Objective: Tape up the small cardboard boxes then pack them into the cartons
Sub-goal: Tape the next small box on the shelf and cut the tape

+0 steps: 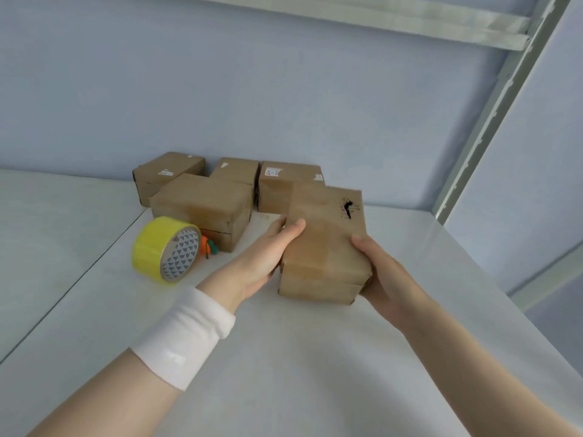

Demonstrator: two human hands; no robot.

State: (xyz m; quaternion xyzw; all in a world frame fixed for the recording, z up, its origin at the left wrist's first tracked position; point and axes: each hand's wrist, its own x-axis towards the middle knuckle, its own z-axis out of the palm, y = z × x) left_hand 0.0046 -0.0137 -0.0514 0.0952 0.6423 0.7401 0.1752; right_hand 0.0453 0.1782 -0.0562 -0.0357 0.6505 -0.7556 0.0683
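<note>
A white wristband (186, 335) sits on the left forearm, nearest to the camera. Beyond it, the left hand (262, 257) and the right hand (383, 272) hold the small cardboard box (325, 247) from its two sides. Each grip is clamped on it with the thumb on top. The box is on or just over the white desk (284, 357); I cannot tell which. Left of this box a yellow tape roll (151, 247) stands on its edge, with a small orange thing (209, 247) just behind it. Behind the box, four more brown boxes (202, 200) lie close together near the wall.

We have a single view, worn on the head: it looks forward and down across the white bench (315, 357) toward the wall (284, 89) behind the bench, from close above its front edge.
</note>
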